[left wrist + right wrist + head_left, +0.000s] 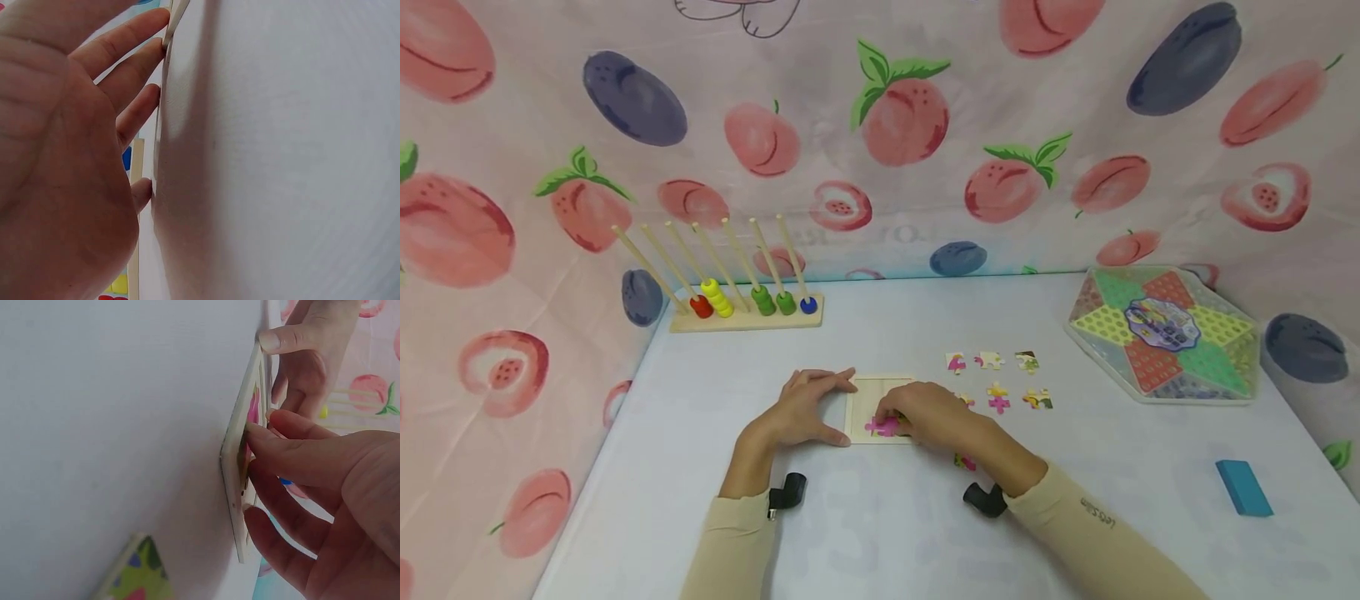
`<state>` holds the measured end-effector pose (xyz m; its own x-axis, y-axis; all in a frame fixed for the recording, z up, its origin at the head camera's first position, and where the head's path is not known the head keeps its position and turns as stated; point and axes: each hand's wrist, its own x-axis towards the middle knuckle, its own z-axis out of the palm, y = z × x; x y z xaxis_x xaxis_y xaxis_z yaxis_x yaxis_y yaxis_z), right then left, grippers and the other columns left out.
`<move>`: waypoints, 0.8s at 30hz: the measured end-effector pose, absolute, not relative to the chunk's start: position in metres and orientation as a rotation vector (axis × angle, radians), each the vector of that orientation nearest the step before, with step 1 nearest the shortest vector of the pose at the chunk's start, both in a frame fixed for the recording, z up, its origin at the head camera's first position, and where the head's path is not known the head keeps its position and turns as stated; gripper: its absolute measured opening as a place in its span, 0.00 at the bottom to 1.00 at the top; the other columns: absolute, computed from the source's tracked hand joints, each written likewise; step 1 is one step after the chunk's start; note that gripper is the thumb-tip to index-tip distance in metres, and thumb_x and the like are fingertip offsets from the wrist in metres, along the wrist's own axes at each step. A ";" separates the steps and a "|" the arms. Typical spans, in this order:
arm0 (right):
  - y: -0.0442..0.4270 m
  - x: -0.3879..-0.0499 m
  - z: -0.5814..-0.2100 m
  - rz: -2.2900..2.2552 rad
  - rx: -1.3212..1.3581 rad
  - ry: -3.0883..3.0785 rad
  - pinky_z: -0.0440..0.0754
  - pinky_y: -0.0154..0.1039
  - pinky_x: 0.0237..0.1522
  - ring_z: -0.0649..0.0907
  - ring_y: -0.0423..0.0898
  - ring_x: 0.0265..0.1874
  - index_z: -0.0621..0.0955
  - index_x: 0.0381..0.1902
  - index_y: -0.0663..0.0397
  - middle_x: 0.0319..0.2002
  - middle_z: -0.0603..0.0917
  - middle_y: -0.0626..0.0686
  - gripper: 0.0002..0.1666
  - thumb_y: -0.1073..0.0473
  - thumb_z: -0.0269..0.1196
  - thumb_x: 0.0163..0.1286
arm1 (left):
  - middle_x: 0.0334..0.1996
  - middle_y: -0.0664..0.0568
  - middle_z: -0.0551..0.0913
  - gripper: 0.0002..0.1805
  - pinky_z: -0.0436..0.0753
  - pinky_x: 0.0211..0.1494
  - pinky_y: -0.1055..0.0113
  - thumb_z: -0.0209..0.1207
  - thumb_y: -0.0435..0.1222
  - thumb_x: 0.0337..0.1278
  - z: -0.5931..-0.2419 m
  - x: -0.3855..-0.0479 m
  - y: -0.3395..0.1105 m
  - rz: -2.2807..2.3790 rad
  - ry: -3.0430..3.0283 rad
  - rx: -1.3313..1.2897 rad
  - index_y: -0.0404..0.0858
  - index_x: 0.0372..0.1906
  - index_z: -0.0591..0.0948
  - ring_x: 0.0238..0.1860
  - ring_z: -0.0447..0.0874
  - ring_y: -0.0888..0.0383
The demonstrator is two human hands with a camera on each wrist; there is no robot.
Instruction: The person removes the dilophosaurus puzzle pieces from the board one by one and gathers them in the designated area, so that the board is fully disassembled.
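Observation:
A shallow wooden puzzle tray (880, 390) lies on the white table with pink puzzle pieces (882, 427) in its lower part. My left hand (805, 410) is spread at the tray's left side, thumb at the near corner and fingertips at the far one. In the left wrist view the fingers (139, 67) are nearly straight along the edge. Over the tray bends my right hand (928, 414), thumb and fingertips at a puzzle piece near the right side. The right wrist view shows its thumb (265, 442) on that piece, which the fingers partly hide.
Several loose puzzle pieces (998, 398) lie right of the tray, some partly behind the right hand. A bead abacus (745, 319) stands at the back left. A hexagonal box of patterned pieces (1165, 333) sits at the back right, and a blue block (1244, 487) lies nearer.

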<state>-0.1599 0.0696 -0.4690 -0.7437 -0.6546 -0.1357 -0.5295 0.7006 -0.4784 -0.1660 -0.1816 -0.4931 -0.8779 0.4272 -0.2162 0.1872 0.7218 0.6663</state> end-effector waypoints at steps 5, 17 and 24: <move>0.069 -0.158 -0.469 -0.593 -0.931 2.623 0.84 0.43 0.58 0.84 0.42 0.46 0.89 0.46 0.44 0.44 0.90 0.43 0.11 0.61 0.70 0.67 | 0.78 0.63 0.67 0.41 0.36 0.84 0.38 0.83 0.45 0.35 -0.493 -0.166 -0.182 0.938 2.572 0.472 0.54 0.63 0.80 0.77 0.58 0.50; 0.059 -0.165 -0.466 -0.509 -0.899 2.544 0.82 0.44 0.65 0.82 0.44 0.51 0.86 0.56 0.48 0.51 0.88 0.48 0.18 0.65 0.67 0.69 | 0.78 0.62 0.67 0.40 0.35 0.84 0.38 0.82 0.45 0.37 -0.494 -0.166 -0.181 0.944 2.567 0.468 0.54 0.63 0.80 0.77 0.58 0.50; 0.058 -0.172 -0.469 -0.543 -0.856 2.482 0.83 0.40 0.60 0.79 0.42 0.44 0.86 0.53 0.47 0.43 0.85 0.45 0.16 0.65 0.66 0.69 | 0.78 0.61 0.68 0.41 0.34 0.84 0.38 0.82 0.45 0.38 -0.493 -0.167 -0.181 0.933 2.564 0.471 0.54 0.64 0.80 0.78 0.57 0.49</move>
